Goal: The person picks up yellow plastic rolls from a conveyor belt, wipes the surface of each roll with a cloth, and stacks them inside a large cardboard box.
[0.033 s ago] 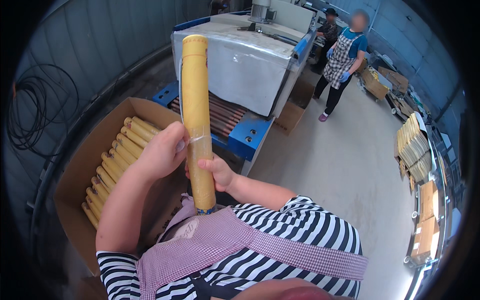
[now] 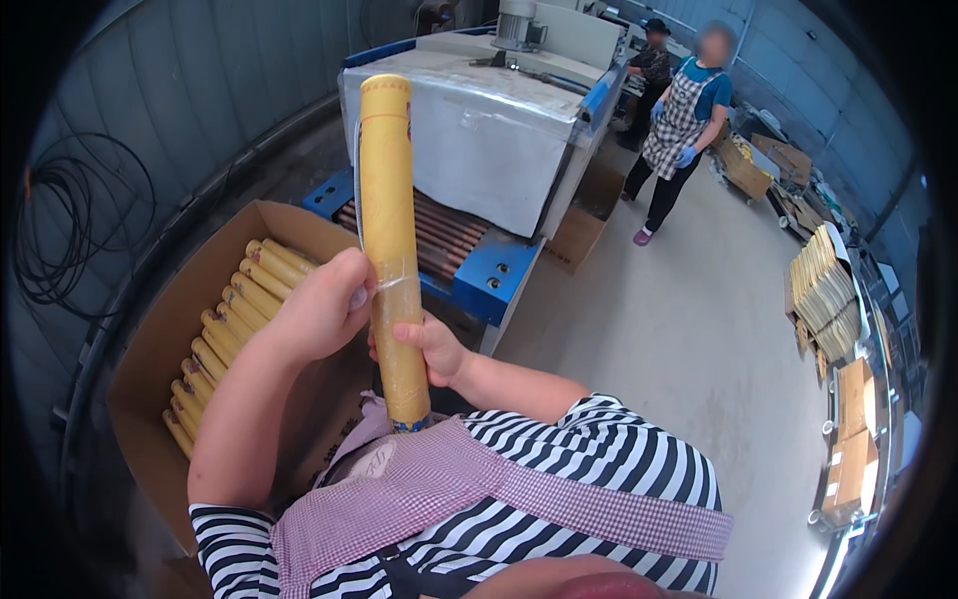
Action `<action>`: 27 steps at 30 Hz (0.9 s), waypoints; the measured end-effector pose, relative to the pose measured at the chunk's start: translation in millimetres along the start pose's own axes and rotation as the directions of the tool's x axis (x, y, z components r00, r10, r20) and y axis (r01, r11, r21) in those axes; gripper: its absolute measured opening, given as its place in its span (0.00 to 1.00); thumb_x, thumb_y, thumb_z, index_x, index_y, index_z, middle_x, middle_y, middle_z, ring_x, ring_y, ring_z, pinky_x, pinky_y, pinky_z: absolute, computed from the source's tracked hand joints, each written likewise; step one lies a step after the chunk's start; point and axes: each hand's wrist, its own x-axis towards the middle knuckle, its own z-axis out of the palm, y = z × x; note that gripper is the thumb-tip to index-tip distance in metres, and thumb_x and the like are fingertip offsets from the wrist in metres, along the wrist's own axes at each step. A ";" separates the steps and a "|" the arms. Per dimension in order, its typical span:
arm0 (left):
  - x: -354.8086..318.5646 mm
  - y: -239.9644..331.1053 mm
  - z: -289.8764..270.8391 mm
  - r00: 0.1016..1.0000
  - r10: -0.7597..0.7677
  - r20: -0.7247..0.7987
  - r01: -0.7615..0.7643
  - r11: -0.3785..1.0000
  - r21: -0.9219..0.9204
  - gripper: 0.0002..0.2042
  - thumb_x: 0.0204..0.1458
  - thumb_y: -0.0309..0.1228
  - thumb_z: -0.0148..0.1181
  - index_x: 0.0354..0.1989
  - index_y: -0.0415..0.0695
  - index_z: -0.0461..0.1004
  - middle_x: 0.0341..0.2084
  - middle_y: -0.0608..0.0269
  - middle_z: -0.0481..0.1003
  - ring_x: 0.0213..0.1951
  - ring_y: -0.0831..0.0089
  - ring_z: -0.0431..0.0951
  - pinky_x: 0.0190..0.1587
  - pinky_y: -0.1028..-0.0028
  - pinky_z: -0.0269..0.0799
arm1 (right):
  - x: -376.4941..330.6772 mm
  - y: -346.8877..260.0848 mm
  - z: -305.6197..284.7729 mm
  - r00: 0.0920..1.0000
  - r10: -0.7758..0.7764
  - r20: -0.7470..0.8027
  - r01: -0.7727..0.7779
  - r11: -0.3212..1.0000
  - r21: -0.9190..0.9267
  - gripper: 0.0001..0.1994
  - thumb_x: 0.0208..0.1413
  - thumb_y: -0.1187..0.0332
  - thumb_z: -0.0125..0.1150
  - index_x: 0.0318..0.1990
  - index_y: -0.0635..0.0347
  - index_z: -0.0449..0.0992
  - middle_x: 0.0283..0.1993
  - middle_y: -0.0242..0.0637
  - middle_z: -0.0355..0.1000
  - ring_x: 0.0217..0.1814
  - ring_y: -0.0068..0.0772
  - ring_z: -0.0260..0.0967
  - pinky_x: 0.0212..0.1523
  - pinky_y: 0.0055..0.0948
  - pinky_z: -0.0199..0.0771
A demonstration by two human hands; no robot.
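Observation:
A long yellow cardboard-like tube (image 2: 387,185) stands nearly upright in front of my chest, its top leaning slightly left. Clear plastic film (image 2: 401,288) covers its lower part, with a wrinkled edge around the middle. My right hand (image 2: 431,344) wraps around the tube below that edge, thumb across the front. Closed at the tube's left side, my left hand (image 2: 327,302) pinches what looks like the film's edge; most of its fingertips are hidden. The tube's blue-patterned lower end meets my checked apron (image 2: 399,479).
To the left, an open cardboard box (image 2: 150,329) holds several similar yellow tubes (image 2: 239,309). Ahead stands a machine (image 2: 469,140) with rollers (image 2: 429,235) and a blue frame. Another person (image 2: 679,130) in a checked apron stands farther right. Stacked cardboard (image 2: 826,295) lines the right side.

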 end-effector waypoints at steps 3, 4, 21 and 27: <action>9.4 10.9 -11.7 0.999 0.002 0.043 -0.004 0.999 0.049 0.13 0.45 0.22 0.66 0.37 0.42 0.68 0.32 0.53 0.72 0.37 0.52 0.76 0.38 0.63 0.72 | 0.4 -11.5 10.1 0.999 -0.040 -0.021 0.039 0.997 -0.067 0.28 0.50 0.58 0.71 0.55 0.58 0.67 0.45 0.39 0.71 0.47 0.35 0.72 0.52 0.36 0.75; 10.5 11.5 -13.1 0.999 0.001 0.048 -0.003 0.999 0.052 0.14 0.44 0.23 0.67 0.37 0.42 0.68 0.32 0.53 0.73 0.37 0.52 0.77 0.38 0.63 0.73 | -0.1 -12.2 10.6 0.999 -0.044 -0.020 0.043 0.996 -0.073 0.28 0.50 0.58 0.71 0.55 0.58 0.67 0.45 0.38 0.71 0.47 0.35 0.72 0.52 0.36 0.75; 7.7 10.5 -8.1 0.987 0.099 0.127 -0.110 0.990 0.090 0.10 0.47 0.26 0.69 0.27 0.42 0.70 0.27 0.56 0.72 0.31 0.55 0.75 0.34 0.64 0.72 | -4.0 -11.3 -10.2 0.991 0.080 0.111 -0.085 0.996 0.042 0.28 0.49 0.59 0.72 0.55 0.57 0.68 0.43 0.37 0.73 0.44 0.33 0.73 0.48 0.34 0.76; -2.1 21.6 -37.0 0.939 0.187 0.288 -0.170 0.982 -0.084 0.09 0.47 0.24 0.68 0.28 0.42 0.70 0.25 0.58 0.72 0.31 0.57 0.75 0.33 0.65 0.70 | -6.0 -16.0 -2.5 0.960 0.162 0.230 -0.173 0.984 0.028 0.34 0.41 0.57 0.77 0.55 0.58 0.69 0.43 0.37 0.72 0.43 0.33 0.74 0.44 0.33 0.77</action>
